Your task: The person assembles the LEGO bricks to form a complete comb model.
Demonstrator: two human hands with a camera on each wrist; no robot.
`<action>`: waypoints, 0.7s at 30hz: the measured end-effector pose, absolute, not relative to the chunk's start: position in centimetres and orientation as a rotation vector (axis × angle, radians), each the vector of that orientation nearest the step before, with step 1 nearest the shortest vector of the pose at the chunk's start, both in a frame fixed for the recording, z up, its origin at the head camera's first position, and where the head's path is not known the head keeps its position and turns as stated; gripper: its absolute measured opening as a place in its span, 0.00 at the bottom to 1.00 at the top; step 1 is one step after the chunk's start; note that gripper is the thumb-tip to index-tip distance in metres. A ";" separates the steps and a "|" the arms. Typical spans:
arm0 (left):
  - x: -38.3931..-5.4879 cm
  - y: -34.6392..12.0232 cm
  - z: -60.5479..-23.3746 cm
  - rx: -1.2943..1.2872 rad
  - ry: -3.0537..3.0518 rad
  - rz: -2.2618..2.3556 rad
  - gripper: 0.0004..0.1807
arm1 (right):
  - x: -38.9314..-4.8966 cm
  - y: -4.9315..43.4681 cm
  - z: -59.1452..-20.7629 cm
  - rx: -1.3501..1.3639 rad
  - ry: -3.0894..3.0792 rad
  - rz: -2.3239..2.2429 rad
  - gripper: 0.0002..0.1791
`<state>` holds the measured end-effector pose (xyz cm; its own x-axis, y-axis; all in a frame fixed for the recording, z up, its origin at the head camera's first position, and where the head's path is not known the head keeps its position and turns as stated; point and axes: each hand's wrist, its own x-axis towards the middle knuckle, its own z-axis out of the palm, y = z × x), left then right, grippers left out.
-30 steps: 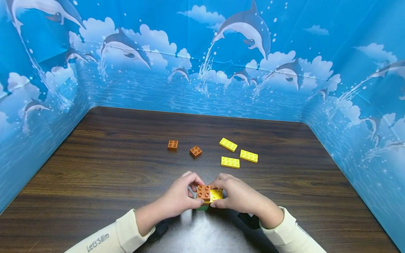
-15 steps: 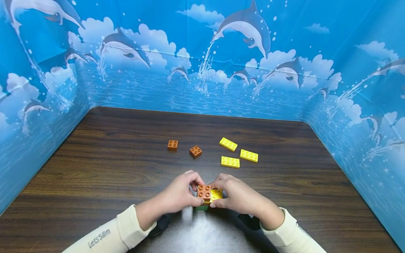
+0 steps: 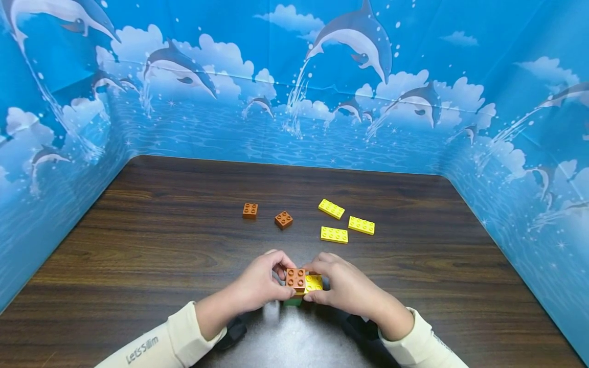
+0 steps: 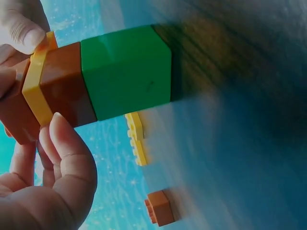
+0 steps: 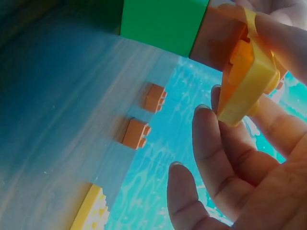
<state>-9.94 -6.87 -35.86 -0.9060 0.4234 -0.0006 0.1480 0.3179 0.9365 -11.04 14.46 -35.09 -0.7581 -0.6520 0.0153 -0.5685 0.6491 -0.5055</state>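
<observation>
Between the hands stands a stack of toy building bricks. At its base is a green block (image 4: 129,72), with a brown brick (image 4: 67,84) on it. A flat yellow brick (image 3: 314,283) lies above that and juts out to the right. On the yellow brick's left half sits another brown brick (image 3: 295,279). My left hand (image 3: 262,283) holds this top brown brick from the left, thumb in front and fingers behind. The right hand (image 3: 345,286) pinches the overhanging yellow end; its hollow underside shows in the right wrist view. Fingers partly hide the bricks' sides.
Two loose brown bricks, the left one (image 3: 250,210) and the right one (image 3: 284,220), lie beyond the hands on the dark wooden table (image 3: 161,214). To their right are three flat yellow bricks (image 3: 334,234). A dolphin-printed curtain (image 3: 230,117) encloses the table's back and sides.
</observation>
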 end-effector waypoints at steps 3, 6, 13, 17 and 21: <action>-9.8 -6.8 -36.0 0.488 2.301 1.665 0.18 | -10.9 14.6 -35.4 -1.017 2.686 -0.829 0.22; -9.7 -6.8 -36.2 0.465 2.272 1.699 0.18 | -10.8 14.7 -35.5 -1.023 2.656 -0.947 0.20; -9.6 -6.8 -36.3 0.372 2.216 1.733 0.20 | -10.6 14.5 -35.6 -1.009 2.610 -1.122 0.16; -9.5 -6.8 -36.3 0.310 2.135 1.771 0.22 | -10.5 14.4 -35.6 -0.977 2.604 -1.150 0.15; -9.6 -7.0 -36.4 0.269 2.078 1.792 0.22 | -10.4 14.4 -35.5 -0.957 2.595 -1.162 0.14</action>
